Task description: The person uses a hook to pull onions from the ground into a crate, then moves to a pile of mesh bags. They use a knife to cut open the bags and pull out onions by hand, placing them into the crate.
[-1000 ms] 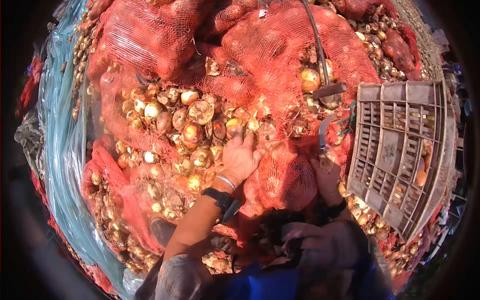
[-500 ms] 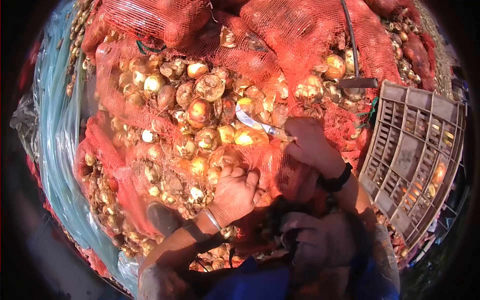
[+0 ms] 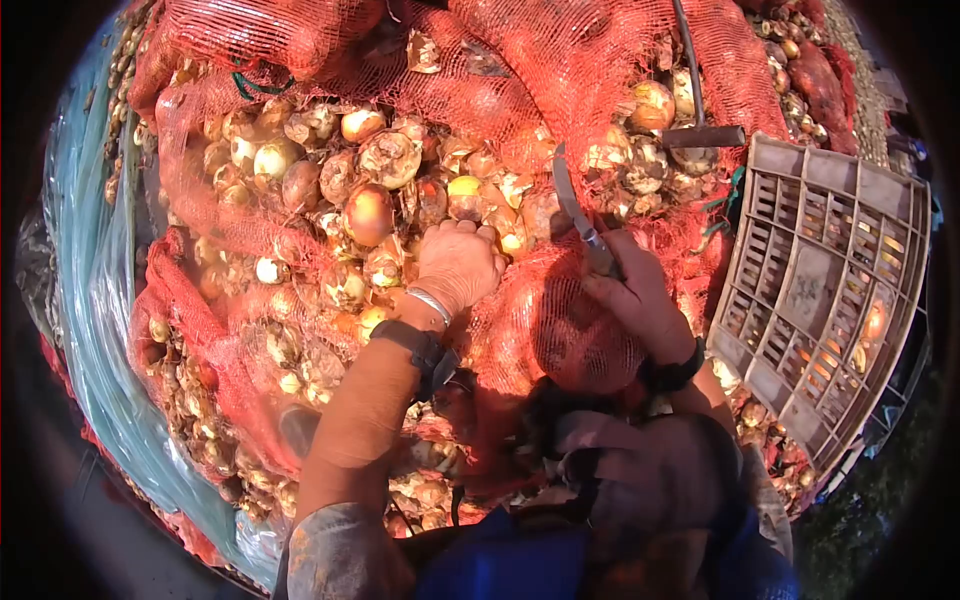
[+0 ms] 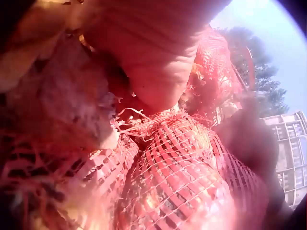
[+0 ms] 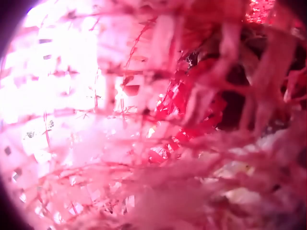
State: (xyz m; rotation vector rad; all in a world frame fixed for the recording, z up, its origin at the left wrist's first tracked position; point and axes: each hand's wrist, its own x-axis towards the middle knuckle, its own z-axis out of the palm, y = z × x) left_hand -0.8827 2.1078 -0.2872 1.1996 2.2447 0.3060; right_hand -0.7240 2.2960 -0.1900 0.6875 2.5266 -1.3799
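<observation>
My right hand [image 3: 640, 295] grips a knife [image 3: 572, 195] with a curved blade, its tip pointing up and away from me. Under that hand bulges a full red mesh bag [image 3: 515, 330]. My left hand [image 3: 458, 265] is at the bag's far left edge with its fingers curled down and their tips hidden. In the left wrist view, loose mesh strands run up to the heel of this hand, above the netted bag [image 4: 177, 177]. Loose onions [image 3: 368, 215] lie just beyond and left of it. Blurred red netting [image 5: 192, 143] fills the right wrist view.
More stuffed red mesh bags [image 3: 270, 35] lie at the back. A long-handled tool with a crosspiece [image 3: 703, 136] rests on the onions at the back right. A slatted plastic crate [image 3: 800, 290] stands on the right, and bluish plastic sheeting [image 3: 90, 320] runs along the left.
My left hand went from spread fingers to curled, drew back towards me, then moved forward again. The knife came up from the right, pointed left across the bag, and now points away from me.
</observation>
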